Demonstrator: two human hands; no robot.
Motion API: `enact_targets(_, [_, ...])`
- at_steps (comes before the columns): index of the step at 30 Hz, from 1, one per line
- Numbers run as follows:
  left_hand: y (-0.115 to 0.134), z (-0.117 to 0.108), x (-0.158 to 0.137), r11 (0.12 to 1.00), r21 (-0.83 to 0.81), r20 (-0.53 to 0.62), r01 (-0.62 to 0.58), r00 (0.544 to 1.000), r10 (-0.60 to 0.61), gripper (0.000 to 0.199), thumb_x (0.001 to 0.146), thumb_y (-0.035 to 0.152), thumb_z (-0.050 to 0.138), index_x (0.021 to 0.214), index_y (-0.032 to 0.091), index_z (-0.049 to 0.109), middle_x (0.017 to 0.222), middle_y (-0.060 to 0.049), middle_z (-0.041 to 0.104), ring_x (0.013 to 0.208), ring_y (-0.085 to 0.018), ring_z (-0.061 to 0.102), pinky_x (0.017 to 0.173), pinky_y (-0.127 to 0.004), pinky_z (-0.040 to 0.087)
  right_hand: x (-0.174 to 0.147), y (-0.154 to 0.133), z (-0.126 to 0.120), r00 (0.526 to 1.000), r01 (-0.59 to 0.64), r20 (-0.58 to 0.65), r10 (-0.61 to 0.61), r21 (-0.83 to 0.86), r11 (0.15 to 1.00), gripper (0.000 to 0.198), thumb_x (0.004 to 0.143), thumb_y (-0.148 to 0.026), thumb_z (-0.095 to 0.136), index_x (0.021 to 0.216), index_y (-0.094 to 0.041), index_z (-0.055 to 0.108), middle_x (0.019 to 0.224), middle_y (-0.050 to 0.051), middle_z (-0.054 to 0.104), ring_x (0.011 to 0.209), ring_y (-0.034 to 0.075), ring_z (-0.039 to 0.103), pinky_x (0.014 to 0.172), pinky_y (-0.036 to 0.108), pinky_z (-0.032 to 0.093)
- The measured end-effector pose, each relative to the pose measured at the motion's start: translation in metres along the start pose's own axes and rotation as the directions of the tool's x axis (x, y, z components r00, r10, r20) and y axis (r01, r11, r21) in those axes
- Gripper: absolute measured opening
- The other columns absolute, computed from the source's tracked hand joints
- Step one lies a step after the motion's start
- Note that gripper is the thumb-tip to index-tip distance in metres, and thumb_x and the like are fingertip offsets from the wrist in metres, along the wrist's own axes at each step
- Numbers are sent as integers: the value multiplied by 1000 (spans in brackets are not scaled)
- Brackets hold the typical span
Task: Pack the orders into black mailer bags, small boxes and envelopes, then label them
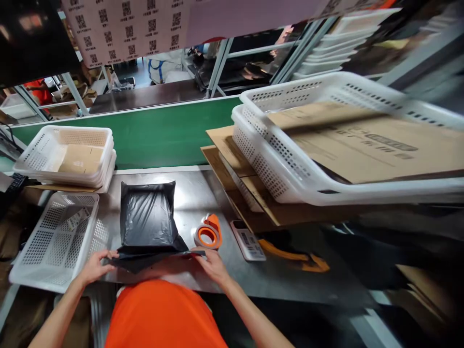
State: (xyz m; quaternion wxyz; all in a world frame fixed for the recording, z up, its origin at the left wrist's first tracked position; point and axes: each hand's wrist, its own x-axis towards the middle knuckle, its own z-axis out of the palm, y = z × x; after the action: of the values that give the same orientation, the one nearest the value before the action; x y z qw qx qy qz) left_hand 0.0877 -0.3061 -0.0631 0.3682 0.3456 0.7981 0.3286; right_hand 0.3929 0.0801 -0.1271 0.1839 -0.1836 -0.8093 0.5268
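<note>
On one table (194, 193), left hand (96, 267) and right hand (213, 267) both clamp one black bag (148, 212) near one tape dispenser (214, 228).

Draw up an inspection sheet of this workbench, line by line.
Surface: metal table, shiny.
Job's things: black plastic bag, lying on the table, bulging with contents not visible.
Clutter: orange tape dispenser, white flat item right of the bag; white baskets at left and right.
Hands: left hand and right hand hold opposite ends of the bag's near edge.
Cables: dark cable-like line, far left; too unclear to confirm.
Surroundings: green panel behind, QR-code sheet above.
</note>
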Motion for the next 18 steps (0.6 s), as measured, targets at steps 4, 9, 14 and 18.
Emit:
enact_targets(4, [-6, -1, 6, 993, -99, -51, 59, 997, -64, 39, 81, 56, 77, 100, 22, 82, 124, -15, 83, 126, -38, 74, 120, -58, 50, 7, -1, -3, 997, 25, -66, -26, -23, 999, 43, 103, -50, 55, 84, -23, 83, 83, 9, 84, 76, 27, 80, 76, 39, 67])
enact_targets(9, [-18, 1, 12, 970, -230, -207, 76, 970, -125, 51, 73, 72, 80, 82, 22, 78, 119, -18, 84, 122, -41, 76, 118, -61, 51, 9, -2, 8, 980, 37, -194, -48, -63, 997, 40, 104, -49, 55, 95, -22, 83, 88, 11, 84, 83, 29, 81, 82, 44, 68])
enact_targets(14, [-14, -3, 12, 942, -304, -271, 139, 936, -226, 63, 66, 77, 83, 91, 20, 84, 106, -14, 86, 105, -39, 79, 103, -56, 61, 8, 1, 19, 959, 2, -282, -27, -91, 996, 44, 105, -53, 51, 90, -24, 81, 88, 12, 83, 85, 30, 80, 81, 47, 68])
enact_targets(18, [-11, -9, 22, 939, -299, -314, 169, 912, -264, 60, 67, 79, 78, 71, 19, 80, 74, -8, 80, 76, -30, 74, 78, -43, 63, 15, 6, 23, 950, -72, -310, 40, -91, 993, 50, 105, -59, 46, 86, -26, 78, 82, 11, 80, 79, 30, 77, 75, 45, 67])
